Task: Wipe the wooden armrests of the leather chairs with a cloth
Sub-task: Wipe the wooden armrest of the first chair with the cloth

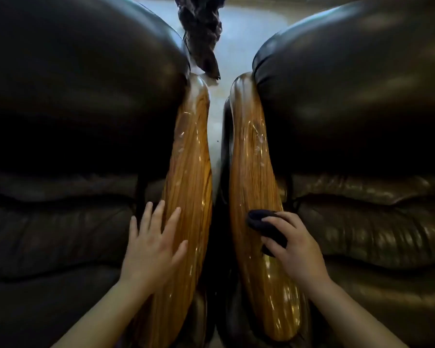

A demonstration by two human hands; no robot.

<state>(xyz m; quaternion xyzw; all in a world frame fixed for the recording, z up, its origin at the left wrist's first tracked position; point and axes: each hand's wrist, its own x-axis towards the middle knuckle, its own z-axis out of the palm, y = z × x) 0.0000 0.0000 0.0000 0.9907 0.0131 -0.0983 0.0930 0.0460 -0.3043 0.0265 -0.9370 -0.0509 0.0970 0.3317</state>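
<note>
cloth (265, 229) bunched under right hand (293, 249) fingers (274, 219), on right armrest (251, 172).

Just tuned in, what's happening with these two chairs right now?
A person stands over two dark leather chairs set side by side, their wooden armrests nearly meeting. The right hand presses a dark cloth onto the right armrest, about midway along it. The left hand lies flat and empty on the left armrest. Pale smears show further up both armrests, so wiping seems unfinished.
</note>
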